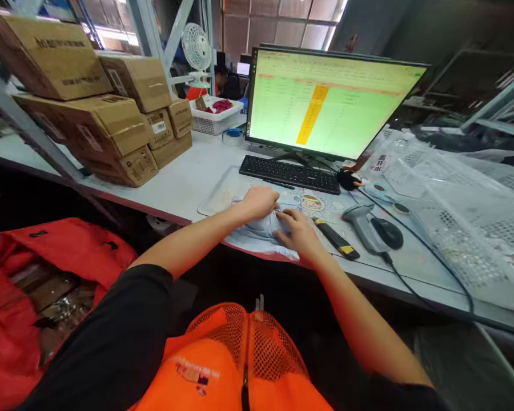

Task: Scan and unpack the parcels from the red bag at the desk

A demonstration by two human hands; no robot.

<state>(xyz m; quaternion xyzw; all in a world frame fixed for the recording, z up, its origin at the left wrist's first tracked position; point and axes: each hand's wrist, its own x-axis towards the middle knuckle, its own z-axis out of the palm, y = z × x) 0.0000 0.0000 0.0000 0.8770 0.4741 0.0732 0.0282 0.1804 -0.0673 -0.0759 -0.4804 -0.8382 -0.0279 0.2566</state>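
A pale blue-grey soft parcel [261, 235] lies at the desk's front edge, in front of the black keyboard [290, 172]. My left hand [259, 202] rests on its top left part with fingers curled down onto it. My right hand [297, 229] presses the right side, fingers bent and gripping the wrapping. Both hands touch each other's fingertips over the parcel. A mat with cartoon prints [223, 191] lies beneath it.
A monitor [325, 103] showing a green spreadsheet stands behind the keyboard. A barcode scanner [362, 225], mouse [388, 231] and yellow-black cutter [336, 240] lie right of my hands. Cardboard boxes [98, 120] stack at left. A red sack [34, 285] sits on the floor. Plastic bags [462, 211] cover the right.
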